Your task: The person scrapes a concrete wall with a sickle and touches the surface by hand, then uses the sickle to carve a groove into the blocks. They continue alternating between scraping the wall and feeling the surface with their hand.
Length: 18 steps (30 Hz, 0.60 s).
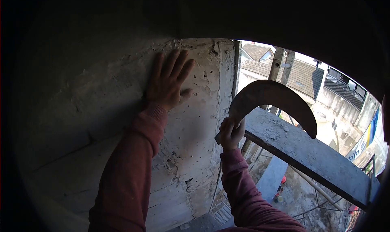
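Note:
My left hand (168, 79) lies flat on the rough concrete wall (195, 122), fingers spread and pointing up. In my right hand (232, 134) is the handle of a sickle (272, 92), with the fingers wrapped round it. Its broad, dark, curved blade rises above the fist and arcs over to the right, the tip pointing down. The blade stands apart from the wall, to the right of its edge. Most of the handle is hidden inside my fist; a short end shows at the lower left.
A dusty scaffold plank (300, 151) with crumbled debris runs to the lower right beyond my right hand. Upright scaffold posts (276, 65) stand behind the blade. Far below lies the ground (296, 199). Roofs (298, 75) and a banner (367, 134) appear outside. Dark concrete covers the top.

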Tool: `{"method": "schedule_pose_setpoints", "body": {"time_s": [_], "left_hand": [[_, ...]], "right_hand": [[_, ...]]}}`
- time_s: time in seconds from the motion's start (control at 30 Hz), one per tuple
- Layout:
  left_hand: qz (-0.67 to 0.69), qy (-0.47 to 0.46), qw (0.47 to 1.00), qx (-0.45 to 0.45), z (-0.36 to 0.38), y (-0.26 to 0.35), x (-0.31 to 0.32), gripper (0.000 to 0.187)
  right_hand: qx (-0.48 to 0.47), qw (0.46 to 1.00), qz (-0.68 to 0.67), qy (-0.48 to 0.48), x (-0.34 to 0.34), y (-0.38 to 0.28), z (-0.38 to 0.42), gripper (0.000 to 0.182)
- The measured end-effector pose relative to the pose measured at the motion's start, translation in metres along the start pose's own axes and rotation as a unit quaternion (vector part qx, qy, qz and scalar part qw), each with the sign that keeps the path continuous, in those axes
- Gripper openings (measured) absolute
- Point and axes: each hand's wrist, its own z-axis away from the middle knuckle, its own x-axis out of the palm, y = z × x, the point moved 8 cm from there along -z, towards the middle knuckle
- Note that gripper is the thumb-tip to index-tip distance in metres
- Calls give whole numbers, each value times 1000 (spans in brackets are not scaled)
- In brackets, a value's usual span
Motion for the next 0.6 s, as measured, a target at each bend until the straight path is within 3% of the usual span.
{"method": "schedule_pose_setpoints", "body": {"time_s": [0.07, 0.13, 0.23, 0.27, 0.33, 0.4, 0.5, 0.6], "left_hand": [[-8, 4, 1000, 1, 0, -1, 2, 80], [-15, 9, 1000, 2, 1, 0, 2, 80], [-26, -2, 1000, -3, 0, -1, 1, 79], [-43, -14, 999, -2, -1, -1, 1, 77], [-60, -29, 998, -4, 1, -1, 3, 76], [-68, -28, 997, -1, 0, 0, 3, 75], [-61, -6, 998, 0, 1, -1, 3, 78], [-59, -18, 998, -4, 0, -2, 4, 77]], "right_hand": [[3, 969, 231, -89, 12, 10, -15, 14], [60, 939, 318, -118, 9, -4, -27, 12], [-2, 977, 205, -61, -8, -8, -29, 16], [-2, 977, 203, -66, -9, -2, -28, 16], [-107, 984, 145, 7, -20, -5, -27, 17], [-115, 983, 147, 0, -25, 0, -35, 15], [9, 893, 440, -100, -11, 1, -57, 14], [-46, 887, 450, -88, -16, 2, -62, 15]]}}
